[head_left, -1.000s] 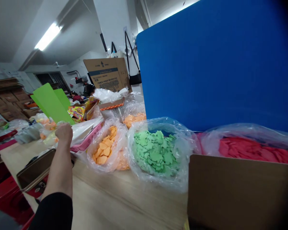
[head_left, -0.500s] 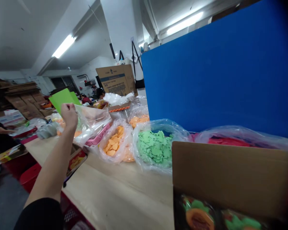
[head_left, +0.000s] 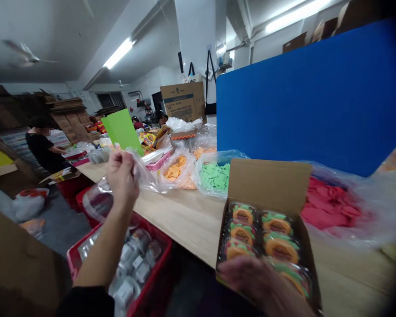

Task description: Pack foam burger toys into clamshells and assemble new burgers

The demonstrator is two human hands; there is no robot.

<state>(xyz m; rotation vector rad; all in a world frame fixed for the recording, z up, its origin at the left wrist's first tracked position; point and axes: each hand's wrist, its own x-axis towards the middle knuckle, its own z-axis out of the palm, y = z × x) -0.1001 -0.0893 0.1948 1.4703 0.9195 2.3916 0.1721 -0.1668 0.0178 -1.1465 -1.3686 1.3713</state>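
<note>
Left hand (head_left: 122,176) fingers pinch the clear bag (head_left: 99,200) by its rim, letting it hang. Right hand (head_left: 257,281) props the open box (head_left: 270,185) at its near edge; grip indiscernible.

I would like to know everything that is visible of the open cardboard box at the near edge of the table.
The cardboard box is plain brown, its lid flap open and standing up at the far side. Inside lie round orange-and-green pieces in two rows, seemingly under clear wrapping. It lies at the near edge of the wooden table, next to a bag of red pieces. The blurred right hand touches its near end; the grip is unclear.
</note>
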